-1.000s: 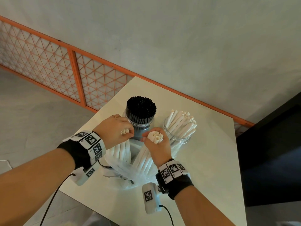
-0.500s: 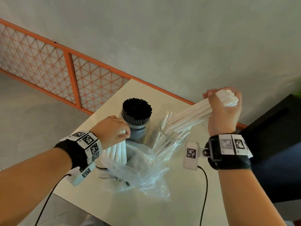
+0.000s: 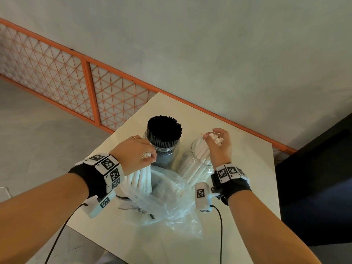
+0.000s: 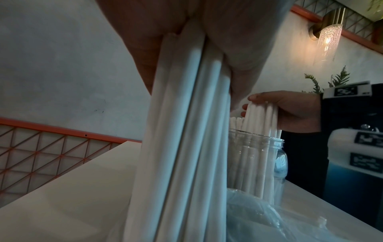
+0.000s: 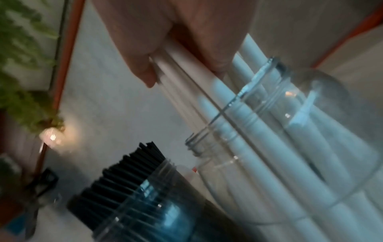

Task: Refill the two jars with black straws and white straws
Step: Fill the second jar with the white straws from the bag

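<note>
Two clear jars stand at the middle of the white table (image 3: 247, 155). The left jar (image 3: 163, 149) is packed with black straws (image 3: 164, 128). The right jar (image 3: 196, 164) holds white straws (image 3: 200, 157). My right hand (image 3: 219, 143) hovers over this jar's mouth and grips the tops of a bundle of white straws (image 5: 186, 68) whose lower ends stand inside the jar (image 5: 269, 131). My left hand (image 3: 137, 153) grips another bunch of white straws (image 4: 186, 147) upright, their lower ends in the clear plastic bag (image 3: 167, 197).
The crumpled plastic bag spreads over the near part of the table. An orange lattice railing (image 3: 85, 92) runs behind the table at the left. A dark counter (image 3: 323, 178) stands to the right. A wall lamp (image 4: 328, 32) shows in the left wrist view.
My right hand pulled a bundle of white straws from the bag, swung it up to the right, then brought it down upright into the right jar. My left hand stayed on its bunch.
</note>
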